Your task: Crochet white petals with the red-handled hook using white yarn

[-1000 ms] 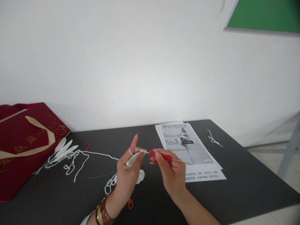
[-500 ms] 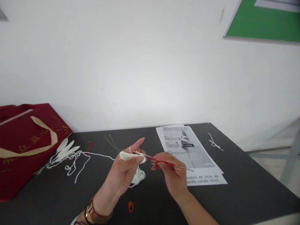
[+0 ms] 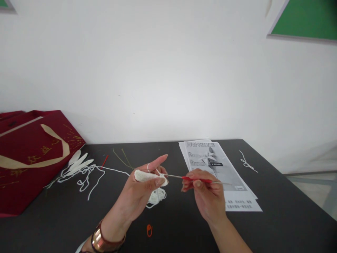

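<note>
My left hand (image 3: 139,191) pinches a white crocheted piece (image 3: 147,176) between thumb and fingers. White yarn loops over its raised index finger. In my right hand (image 3: 207,193) is a crochet hook (image 3: 196,179) with a red grip, held level like a pencil. The hook's thin metal tip reaches left to the edge of the white piece, where a strand of yarn meets it. Below the left hand lies a small bundle of white yarn (image 3: 157,196), partly hidden by that hand. An orange stitch marker (image 3: 149,230) rests on the black table nearer to me.
White crocheted petals (image 3: 79,163) with loose yarn tails lie at the left, beside a red stick-like tool (image 3: 104,161) and a dark red bag (image 3: 39,158). Printed sheets (image 3: 242,196) lie behind my right hand. A knotted white yarn scrap (image 3: 246,162) is farther right.
My right hand has moved right, away from the left hand, and more of the hook's metal shaft shows between them. The view has shifted slightly. Both hands keep their hold.
</note>
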The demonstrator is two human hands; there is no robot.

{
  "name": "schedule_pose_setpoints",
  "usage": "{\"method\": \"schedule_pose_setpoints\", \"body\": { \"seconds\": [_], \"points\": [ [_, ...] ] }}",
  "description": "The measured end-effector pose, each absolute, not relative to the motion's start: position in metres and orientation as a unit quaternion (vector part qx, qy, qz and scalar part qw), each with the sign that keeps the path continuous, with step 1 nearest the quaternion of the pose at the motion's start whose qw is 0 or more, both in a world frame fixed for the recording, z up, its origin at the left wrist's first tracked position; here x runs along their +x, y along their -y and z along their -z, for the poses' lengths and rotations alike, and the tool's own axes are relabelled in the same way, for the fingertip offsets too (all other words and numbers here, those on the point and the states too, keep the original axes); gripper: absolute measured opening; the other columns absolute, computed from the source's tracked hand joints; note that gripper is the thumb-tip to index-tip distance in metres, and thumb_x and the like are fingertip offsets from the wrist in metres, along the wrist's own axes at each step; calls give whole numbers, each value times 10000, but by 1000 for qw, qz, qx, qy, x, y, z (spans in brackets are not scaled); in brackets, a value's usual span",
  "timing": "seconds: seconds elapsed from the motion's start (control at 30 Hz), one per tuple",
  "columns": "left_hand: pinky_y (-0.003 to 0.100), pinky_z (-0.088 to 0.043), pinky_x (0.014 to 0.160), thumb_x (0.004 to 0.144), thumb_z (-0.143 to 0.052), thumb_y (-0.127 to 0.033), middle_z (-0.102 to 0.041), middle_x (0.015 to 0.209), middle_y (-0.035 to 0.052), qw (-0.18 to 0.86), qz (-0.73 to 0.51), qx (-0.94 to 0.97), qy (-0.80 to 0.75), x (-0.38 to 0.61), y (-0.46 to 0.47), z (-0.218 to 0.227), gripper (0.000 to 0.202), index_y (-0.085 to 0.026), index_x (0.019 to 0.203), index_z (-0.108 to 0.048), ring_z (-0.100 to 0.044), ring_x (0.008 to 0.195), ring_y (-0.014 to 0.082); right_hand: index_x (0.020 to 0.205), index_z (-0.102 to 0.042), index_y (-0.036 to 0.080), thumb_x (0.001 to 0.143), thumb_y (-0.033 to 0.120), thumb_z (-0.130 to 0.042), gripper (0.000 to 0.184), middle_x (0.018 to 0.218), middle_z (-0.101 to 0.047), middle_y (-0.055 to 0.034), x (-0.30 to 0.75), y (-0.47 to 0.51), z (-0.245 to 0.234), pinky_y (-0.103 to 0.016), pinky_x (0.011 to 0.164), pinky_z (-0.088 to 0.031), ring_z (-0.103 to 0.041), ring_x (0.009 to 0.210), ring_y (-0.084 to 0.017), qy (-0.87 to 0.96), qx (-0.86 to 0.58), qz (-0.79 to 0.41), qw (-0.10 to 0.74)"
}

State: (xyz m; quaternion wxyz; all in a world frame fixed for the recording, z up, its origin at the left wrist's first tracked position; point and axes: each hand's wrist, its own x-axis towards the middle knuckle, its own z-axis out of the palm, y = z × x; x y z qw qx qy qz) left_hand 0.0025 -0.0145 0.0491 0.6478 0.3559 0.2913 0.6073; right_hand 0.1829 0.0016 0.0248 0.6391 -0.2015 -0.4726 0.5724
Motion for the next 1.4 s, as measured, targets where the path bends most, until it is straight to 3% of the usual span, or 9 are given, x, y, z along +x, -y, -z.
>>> {"method": "schedule_pose_setpoints", "body": {
  "seconds": [0.4, 0.67, 1.0, 1.13, 1.4],
  "points": [
    [237, -406, 618, 688, -792, -140, -568, 624, 1, 654, -548, 426, -299, -11, 15, -51, 411, -204, 1091, -741, -516, 723, 138, 863, -752, 191, 824, 243, -711, 77, 736, -730, -32, 187, 1, -28, -199, 542, -581, -683, 586, -116, 449, -191, -608, 627],
    [233, -358, 542, 612, -834, -196, -574, 678, 10, 702, -507, 413, -281, -11, 15, -54, 427, -199, 1034, -767, -500, 612, 111, 869, -749, 200, 840, 212, -690, 67, 776, -685, -30, 198, -3, -30, -247, 576, -588, -675, 643, -134, 537, -152, -564, 608],
    [241, -316, 542, 616, -799, -186, -626, 691, 38, 763, -453, 387, -249, -17, 15, -49, 467, -160, 1080, -748, -499, 607, 118, 884, -754, 226, 863, 192, -659, 104, 796, -718, -60, 210, 0, -35, -288, 550, -550, -673, 684, -181, 638, -165, -474, 584],
    [249, -284, 512, 610, -813, -225, -612, 630, 28, 763, -438, 402, -252, -17, 13, -49, 448, -184, 1053, -760, -488, 591, 126, 872, -755, 210, 852, 204, -676, 82, 771, -710, -49, 208, 1, -37, -275, 564, -555, -671, 654, -161, 610, -153, -506, 590],
    [243, -257, 486, 656, -805, -212, -661, 723, 33, 720, -421, 454, -314, -21, 14, -51, 404, -215, 1057, -756, -485, 553, 98, 895, -751, 190, 849, 203, -679, 86, 716, -699, -29, 204, 0, -34, -205, 528, -549, -677, 600, -125, 526, -167, -595, 583]
  ]
}}
